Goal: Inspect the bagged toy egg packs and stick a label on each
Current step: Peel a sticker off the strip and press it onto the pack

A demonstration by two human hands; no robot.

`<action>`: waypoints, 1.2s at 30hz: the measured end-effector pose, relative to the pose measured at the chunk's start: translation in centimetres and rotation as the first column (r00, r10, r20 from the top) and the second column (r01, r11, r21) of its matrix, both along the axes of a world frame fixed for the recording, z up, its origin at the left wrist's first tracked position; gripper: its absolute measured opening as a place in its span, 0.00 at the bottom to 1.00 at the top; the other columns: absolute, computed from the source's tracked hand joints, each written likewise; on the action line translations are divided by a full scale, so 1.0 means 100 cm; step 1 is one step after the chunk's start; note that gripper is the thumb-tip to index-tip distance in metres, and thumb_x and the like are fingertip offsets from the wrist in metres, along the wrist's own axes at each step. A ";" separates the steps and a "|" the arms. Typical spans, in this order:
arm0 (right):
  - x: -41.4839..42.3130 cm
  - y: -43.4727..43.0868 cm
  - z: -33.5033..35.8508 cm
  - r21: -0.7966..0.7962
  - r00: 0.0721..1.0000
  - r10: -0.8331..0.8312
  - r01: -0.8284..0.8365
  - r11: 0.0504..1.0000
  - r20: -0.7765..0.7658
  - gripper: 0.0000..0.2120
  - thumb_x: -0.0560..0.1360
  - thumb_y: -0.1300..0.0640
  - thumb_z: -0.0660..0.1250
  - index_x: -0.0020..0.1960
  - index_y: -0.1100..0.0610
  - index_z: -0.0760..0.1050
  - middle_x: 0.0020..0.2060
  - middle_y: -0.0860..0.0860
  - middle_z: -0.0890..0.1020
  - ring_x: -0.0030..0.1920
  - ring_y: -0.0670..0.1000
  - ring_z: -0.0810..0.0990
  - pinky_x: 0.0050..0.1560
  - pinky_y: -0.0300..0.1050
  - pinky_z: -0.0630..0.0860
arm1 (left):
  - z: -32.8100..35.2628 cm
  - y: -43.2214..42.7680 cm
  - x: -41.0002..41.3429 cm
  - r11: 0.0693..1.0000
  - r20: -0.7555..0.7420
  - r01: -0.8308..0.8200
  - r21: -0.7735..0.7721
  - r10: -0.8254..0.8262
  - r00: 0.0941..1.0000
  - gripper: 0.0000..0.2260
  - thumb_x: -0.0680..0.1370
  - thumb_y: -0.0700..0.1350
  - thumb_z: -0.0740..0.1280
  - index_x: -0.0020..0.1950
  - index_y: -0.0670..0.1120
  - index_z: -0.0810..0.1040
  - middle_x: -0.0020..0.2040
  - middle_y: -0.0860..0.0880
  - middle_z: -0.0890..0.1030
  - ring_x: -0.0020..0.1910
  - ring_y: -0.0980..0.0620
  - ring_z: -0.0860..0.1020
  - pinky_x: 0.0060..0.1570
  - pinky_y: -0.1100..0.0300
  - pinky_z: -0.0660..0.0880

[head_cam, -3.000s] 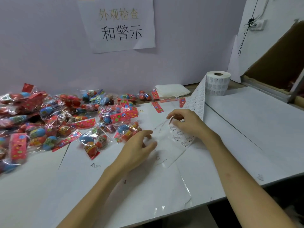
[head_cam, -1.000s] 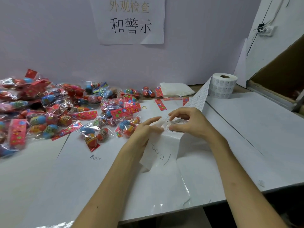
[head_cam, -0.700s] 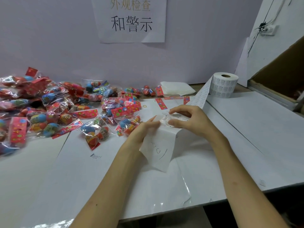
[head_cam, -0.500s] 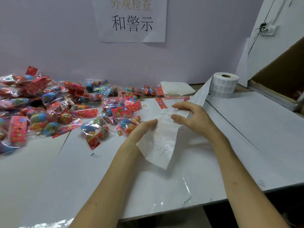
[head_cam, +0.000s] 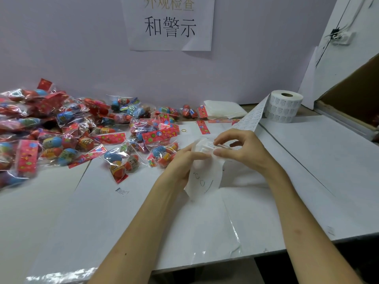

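1. A white paper backing strip (head_cam: pixel 203 181) is gripped by the left hand (head_cam: pixel 184 160) over the white worktop (head_cam: pixel 307 181); a small printed label (head_cam: pixel 211 144) at its top is pinched by the right hand (head_cam: pixel 244 148).
2. Label peeling is judged in hand; a clean lift is called for next.
3. Clear-bagged toy egg packs (head_cam: pixel 82 128) are heaped beyond, left; none is held.

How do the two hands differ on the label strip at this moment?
The left hand grips the label strip from its left side, with the loose end hanging below. The right hand pinches the strip's top edge between thumb and forefinger. Both hold the same strip.
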State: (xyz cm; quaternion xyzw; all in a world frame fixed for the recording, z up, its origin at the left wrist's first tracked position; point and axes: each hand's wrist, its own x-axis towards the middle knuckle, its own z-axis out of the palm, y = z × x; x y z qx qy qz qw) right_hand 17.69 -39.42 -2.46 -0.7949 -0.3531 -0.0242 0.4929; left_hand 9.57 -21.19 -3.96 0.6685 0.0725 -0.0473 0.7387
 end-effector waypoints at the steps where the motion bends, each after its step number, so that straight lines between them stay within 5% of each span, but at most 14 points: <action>1: 0.000 0.000 0.000 -0.010 1.000 -0.001 0.001 1.000 -0.001 0.14 0.64 0.45 0.79 0.47 0.50 0.85 0.47 0.42 0.85 0.52 0.44 0.82 0.55 0.47 0.77 | 0.000 -0.001 -0.001 1.000 0.012 -0.015 0.003 0.015 1.000 0.18 0.78 0.39 0.68 0.66 0.52 0.79 0.54 0.46 0.85 0.50 0.47 0.81 0.44 0.55 0.76; 12: 0.001 0.000 -0.002 0.002 1.000 -0.016 0.016 1.000 -0.015 0.10 0.68 0.60 0.80 0.44 0.49 0.84 0.44 0.45 0.86 0.50 0.47 0.84 0.51 0.51 0.82 | 0.001 -0.007 -0.001 0.988 0.074 -0.130 -0.080 0.136 0.988 0.30 0.72 0.30 0.73 0.74 0.43 0.74 0.52 0.43 0.85 0.40 0.50 0.86 0.35 0.61 0.80; 20: -0.002 0.003 -0.003 0.051 0.998 -0.060 0.060 0.997 -0.010 0.11 0.71 0.65 0.76 0.38 0.50 0.83 0.40 0.47 0.86 0.45 0.47 0.85 0.47 0.42 0.79 | 0.001 -0.010 0.000 0.992 0.085 -0.121 -0.017 0.122 0.989 0.30 0.72 0.30 0.74 0.72 0.46 0.75 0.59 0.39 0.83 0.52 0.38 0.84 0.45 0.50 0.84; 26: -0.002 0.003 -0.002 0.023 0.995 -0.099 0.099 0.995 -0.004 0.04 0.73 0.61 0.76 0.42 0.53 0.85 0.38 0.45 0.86 0.43 0.45 0.84 0.48 0.43 0.80 | 0.002 -0.009 0.001 0.993 0.055 -0.120 -0.010 0.121 0.991 0.29 0.73 0.34 0.74 0.72 0.49 0.73 0.54 0.46 0.83 0.45 0.47 0.83 0.30 0.62 0.79; 30: -0.001 0.002 -0.004 0.012 0.993 -0.119 0.119 0.993 -0.011 0.06 0.73 0.62 0.76 0.40 0.52 0.84 0.37 0.46 0.86 0.40 0.45 0.83 0.46 0.41 0.79 | 0.001 -0.010 0.002 0.996 0.019 -0.090 0.010 0.090 0.996 0.32 0.74 0.36 0.74 0.74 0.55 0.68 0.59 0.47 0.79 0.47 0.49 0.81 0.28 0.66 0.77; 36: 0.001 0.001 -0.005 -0.006 0.991 -0.130 0.130 0.992 -0.027 0.05 0.73 0.59 0.76 0.40 0.51 0.84 0.36 0.44 0.85 0.38 0.44 0.82 0.44 0.37 0.76 | 0.000 -0.009 0.004 0.997 0.012 -0.069 -0.013 0.070 0.998 0.40 0.75 0.34 0.74 0.78 0.64 0.63 0.52 0.60 0.72 0.49 0.50 0.79 0.27 0.66 0.77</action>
